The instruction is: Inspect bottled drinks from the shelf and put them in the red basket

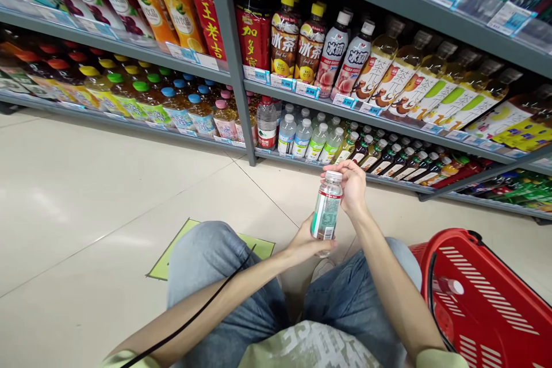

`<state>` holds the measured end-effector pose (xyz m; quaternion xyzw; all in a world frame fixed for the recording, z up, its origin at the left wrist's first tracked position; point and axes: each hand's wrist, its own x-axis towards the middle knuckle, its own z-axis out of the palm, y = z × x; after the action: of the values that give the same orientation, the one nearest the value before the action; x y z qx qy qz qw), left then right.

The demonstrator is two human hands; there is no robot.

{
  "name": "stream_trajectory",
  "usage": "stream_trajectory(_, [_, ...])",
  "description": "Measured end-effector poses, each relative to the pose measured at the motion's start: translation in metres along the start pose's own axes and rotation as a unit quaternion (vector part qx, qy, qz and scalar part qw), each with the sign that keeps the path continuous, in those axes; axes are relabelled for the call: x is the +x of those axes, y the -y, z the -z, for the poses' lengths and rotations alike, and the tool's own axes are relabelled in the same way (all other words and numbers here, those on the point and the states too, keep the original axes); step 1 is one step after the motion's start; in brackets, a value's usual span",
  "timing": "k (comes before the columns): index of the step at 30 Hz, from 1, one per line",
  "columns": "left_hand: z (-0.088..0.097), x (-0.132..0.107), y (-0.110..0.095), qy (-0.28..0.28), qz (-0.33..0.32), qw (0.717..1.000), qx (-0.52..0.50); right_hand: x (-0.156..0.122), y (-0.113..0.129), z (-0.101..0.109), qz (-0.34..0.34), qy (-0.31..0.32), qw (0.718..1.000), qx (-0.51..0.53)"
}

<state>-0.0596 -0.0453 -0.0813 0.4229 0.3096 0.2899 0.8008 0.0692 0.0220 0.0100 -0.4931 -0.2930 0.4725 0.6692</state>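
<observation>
A clear plastic bottle (pixel 326 210) with a white cap and a green, white and red label is held upright, slightly tilted, above my knees. My left hand (pixel 308 243) wraps around its lower part, thumb across the front near the barcode. At the top, my right hand (pixel 352 185) has its fingers curled around the back and side of the cap and neck. Part of the right fingers is hidden behind the bottle.
Shelves ahead carry rows of drinks; a large red-capped water bottle (pixel 267 123) stands on the bottom shelf beside smaller white-capped bottles (pixel 302 138). To my right sits a red shopping basket (pixel 487 293) with a clear bottle (pixel 448 286) inside. A green floor marking (pixel 181 244) lies by my left knee.
</observation>
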Motion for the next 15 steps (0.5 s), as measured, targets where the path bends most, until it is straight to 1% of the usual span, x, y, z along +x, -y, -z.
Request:
stream_trajectory(4, [-0.002, -0.004, -0.006, 0.019, 0.023, 0.999, -0.017, 0.000, 0.001, 0.003, -0.001, 0.000, 1.000, -0.017])
stream_trajectory(7, [-0.002, -0.007, -0.010, 0.039, 0.041, 0.998, -0.032, 0.000, 0.002, 0.005, 0.008, 0.016, 0.999, -0.032])
stream_trajectory(9, [-0.001, -0.008, -0.011, 0.070, 0.052, 0.995, -0.048, 0.000, 0.003, 0.006, 0.010, 0.030, 0.999, -0.032])
stream_trajectory(12, [0.002, -0.009, -0.006, 0.137, 0.062, 0.984, -0.092, -0.001, 0.005, 0.004, 0.003, 0.054, 0.998, -0.021])
stream_trajectory(15, [0.004, -0.009, 0.000, 0.193, 0.070, 0.968, -0.145, -0.007, 0.011, 0.002, -0.013, 0.110, 0.994, -0.014])
